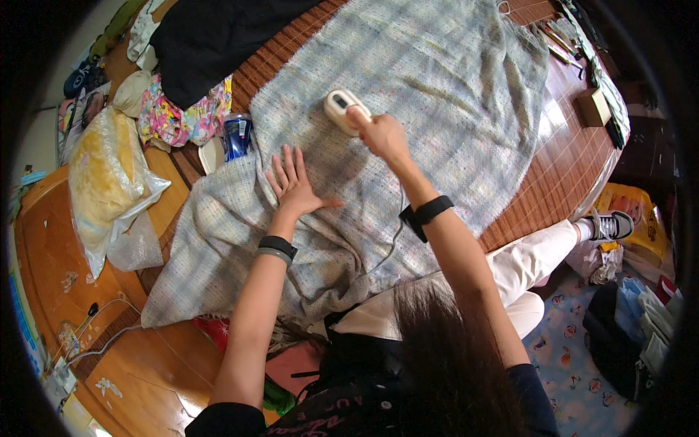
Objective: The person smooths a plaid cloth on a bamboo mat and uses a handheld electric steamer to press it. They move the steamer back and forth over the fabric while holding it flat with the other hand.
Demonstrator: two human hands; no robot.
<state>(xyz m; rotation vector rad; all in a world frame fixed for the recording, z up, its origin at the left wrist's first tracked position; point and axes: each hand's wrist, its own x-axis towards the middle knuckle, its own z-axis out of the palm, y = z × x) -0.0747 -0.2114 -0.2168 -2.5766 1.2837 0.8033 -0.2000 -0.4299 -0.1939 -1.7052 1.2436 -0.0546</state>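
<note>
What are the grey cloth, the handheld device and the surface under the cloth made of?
Grey cloth: woven, nubby textile, matte, with flecked checks.
Handheld device: looks like smooth cream plastic, faint sheen.
Surface under the cloth: probably a slatted bamboo or wood mat, glossy, with fine parallel strips.

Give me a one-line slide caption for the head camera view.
Left hand flat on a pale woven blanket while the right hand presses a small white handheld device onto it.

Device's (pixel 341 108) rear under right hand (pixel 382 135)
</note>
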